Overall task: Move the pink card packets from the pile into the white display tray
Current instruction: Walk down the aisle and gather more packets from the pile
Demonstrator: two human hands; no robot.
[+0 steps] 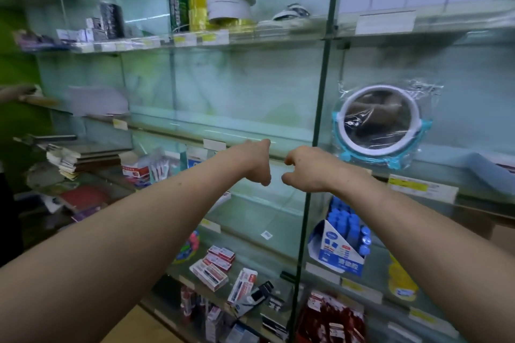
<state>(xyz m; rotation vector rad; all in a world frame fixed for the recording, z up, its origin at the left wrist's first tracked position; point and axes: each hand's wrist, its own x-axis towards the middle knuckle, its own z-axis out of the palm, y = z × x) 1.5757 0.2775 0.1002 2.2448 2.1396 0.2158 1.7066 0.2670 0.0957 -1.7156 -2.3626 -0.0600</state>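
Observation:
I see no pink card packets and no white display tray in this view. Both my bare arms reach forward to a glass shelf at mid height. My left hand and my right hand are close together, wrists bent down and fingers curled under. Nothing shows in either hand. The fingertips are turned away from me, so what they touch is hidden.
A glass upright divides the shelving just right of my hands. Tape rolls stand on the top shelf and a wrapped round mirror at the right. Below are small red-and-white boxes and a display box of blue bottles.

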